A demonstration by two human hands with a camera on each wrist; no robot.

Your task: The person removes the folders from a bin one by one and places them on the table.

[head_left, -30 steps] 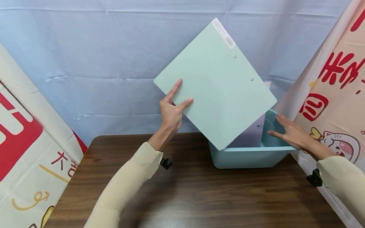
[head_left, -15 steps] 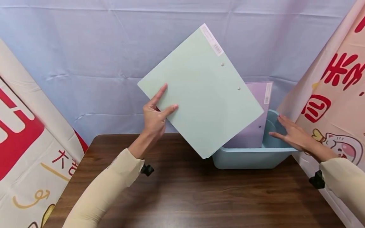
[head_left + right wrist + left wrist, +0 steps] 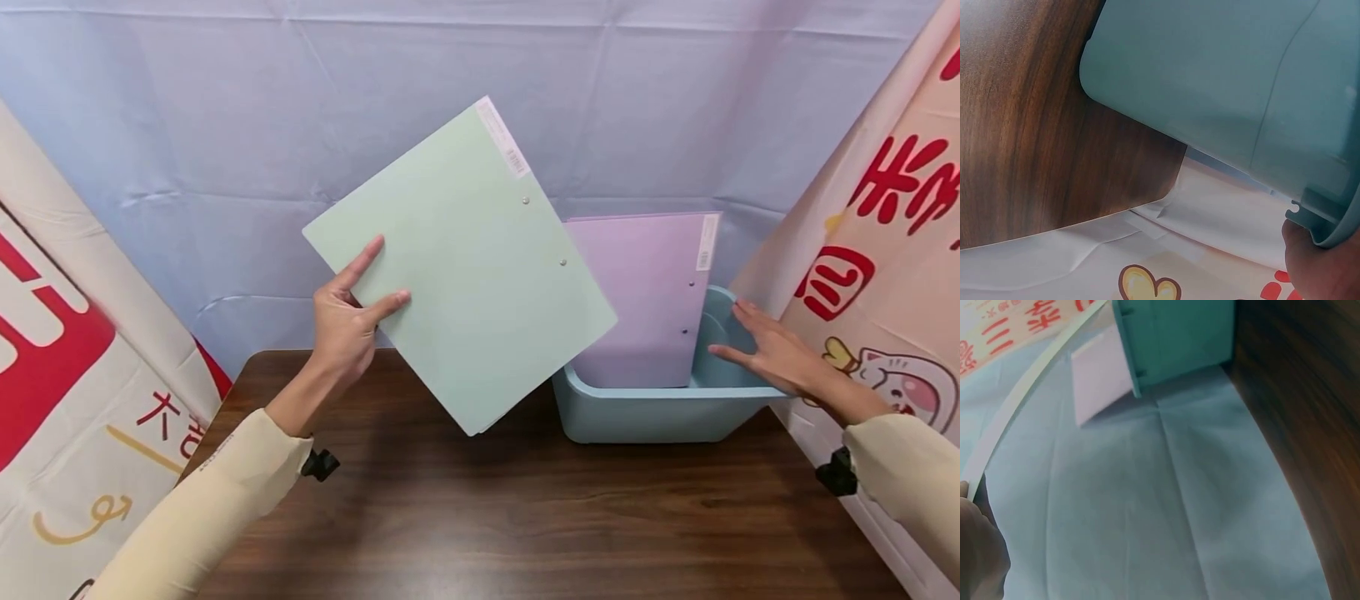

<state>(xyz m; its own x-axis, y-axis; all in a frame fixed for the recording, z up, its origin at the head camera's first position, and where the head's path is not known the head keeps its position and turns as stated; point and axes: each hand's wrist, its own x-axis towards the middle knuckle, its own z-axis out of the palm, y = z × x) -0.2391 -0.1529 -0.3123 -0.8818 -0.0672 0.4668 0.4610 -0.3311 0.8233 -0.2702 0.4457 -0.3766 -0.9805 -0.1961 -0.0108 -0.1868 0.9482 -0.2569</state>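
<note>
My left hand (image 3: 345, 333) pinches a mint-green file folder (image 3: 465, 275) by its left edge, thumb and index finger spread on the near face. The folder hangs tilted in the air, with a white barcode label at its upper corner and two rivets below it. In the left wrist view it appears edge-on as a pale strip. To its right, a light-blue plastic bin (image 3: 645, 417) holds a purple file folder (image 3: 645, 308) standing upright, partly covered by the green one. My right hand (image 3: 780, 354) holds the bin's right rim, thumb toward the inside; the right wrist view shows fingers under the rim (image 3: 1335, 231).
The dark wooden table (image 3: 525, 517) carries the bin at its back right. A pale blue cloth (image 3: 225, 142) hangs behind. Printed banners flank the table on the left (image 3: 52, 358) and right (image 3: 885, 292).
My left hand has carried the green folder left and down, away from over the bin, uncovering more of the purple folder. The right hand stays at the bin's rim.
</note>
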